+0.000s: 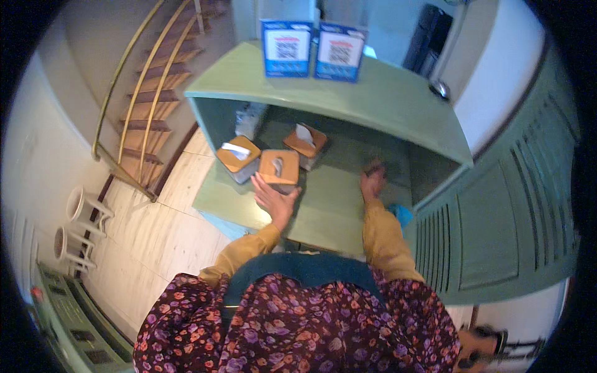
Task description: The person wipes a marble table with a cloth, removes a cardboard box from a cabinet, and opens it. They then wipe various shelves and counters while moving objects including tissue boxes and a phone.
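Note:
My left hand (274,200) has its fingers and thumb around the near side of a tissue box with a wooden lid (287,173). That box stands on the green shelf board (326,210) of a cabinet. A second wooden-lidded tissue box (238,155) is close to its left, with a white tissue at the slot. Behind them is a third tissue box (308,140), a tissue sticking up from it. Farther right, my right hand (373,181) reaches into the cabinet; it is blurred, and whether it holds anything is unclear. Something bright blue (400,214) lies beside my right wrist.
Two blue-framed stands with printed codes (288,49) (339,52) are on the green cabinet top (387,93). A clear plastic item (249,119) sits inside at the left. Green louvred doors (485,228) rise at right. Stairs with a brass handrail (151,93) and white stools (88,210) are left.

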Motion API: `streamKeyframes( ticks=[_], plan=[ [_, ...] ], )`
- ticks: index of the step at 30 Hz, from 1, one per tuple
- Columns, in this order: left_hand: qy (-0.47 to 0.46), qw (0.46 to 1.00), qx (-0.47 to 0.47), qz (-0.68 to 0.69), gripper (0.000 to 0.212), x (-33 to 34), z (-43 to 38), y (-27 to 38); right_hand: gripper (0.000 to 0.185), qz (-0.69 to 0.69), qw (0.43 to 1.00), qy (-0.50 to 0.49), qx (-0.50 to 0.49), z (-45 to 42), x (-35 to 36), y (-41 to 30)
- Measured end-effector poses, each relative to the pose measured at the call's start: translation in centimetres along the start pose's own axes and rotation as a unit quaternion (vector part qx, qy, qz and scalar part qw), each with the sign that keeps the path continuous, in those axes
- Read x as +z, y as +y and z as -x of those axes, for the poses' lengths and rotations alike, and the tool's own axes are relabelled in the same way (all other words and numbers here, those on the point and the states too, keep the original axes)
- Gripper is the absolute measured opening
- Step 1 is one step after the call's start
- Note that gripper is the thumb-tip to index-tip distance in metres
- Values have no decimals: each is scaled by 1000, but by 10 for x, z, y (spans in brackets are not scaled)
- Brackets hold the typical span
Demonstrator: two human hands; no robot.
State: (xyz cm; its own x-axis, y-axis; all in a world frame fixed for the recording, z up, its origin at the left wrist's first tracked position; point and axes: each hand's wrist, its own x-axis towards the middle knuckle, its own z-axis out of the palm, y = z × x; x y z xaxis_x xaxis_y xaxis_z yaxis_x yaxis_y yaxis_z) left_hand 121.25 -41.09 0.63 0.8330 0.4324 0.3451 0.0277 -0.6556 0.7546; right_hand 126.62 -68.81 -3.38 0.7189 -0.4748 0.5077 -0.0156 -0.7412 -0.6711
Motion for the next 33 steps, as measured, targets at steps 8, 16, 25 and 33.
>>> streamKeyframes(
  ticks=[8,16,25,33],
  plan=[
    [39,999,6,27,121,-1,-1,1,42,138,990,5,41,5,16,-5],
    [43,996,47,60,114,5,-6,0,23,122,991,53,-23,33,-6,-3],
    [3,973,153,171,108,-39,5,-19,43,-349,928,-44,121,71,-23,0],
    [28,937,203,284,120,-148,-56,28,42,-377,920,-101,-13,41,-109,-169]
  ],
)
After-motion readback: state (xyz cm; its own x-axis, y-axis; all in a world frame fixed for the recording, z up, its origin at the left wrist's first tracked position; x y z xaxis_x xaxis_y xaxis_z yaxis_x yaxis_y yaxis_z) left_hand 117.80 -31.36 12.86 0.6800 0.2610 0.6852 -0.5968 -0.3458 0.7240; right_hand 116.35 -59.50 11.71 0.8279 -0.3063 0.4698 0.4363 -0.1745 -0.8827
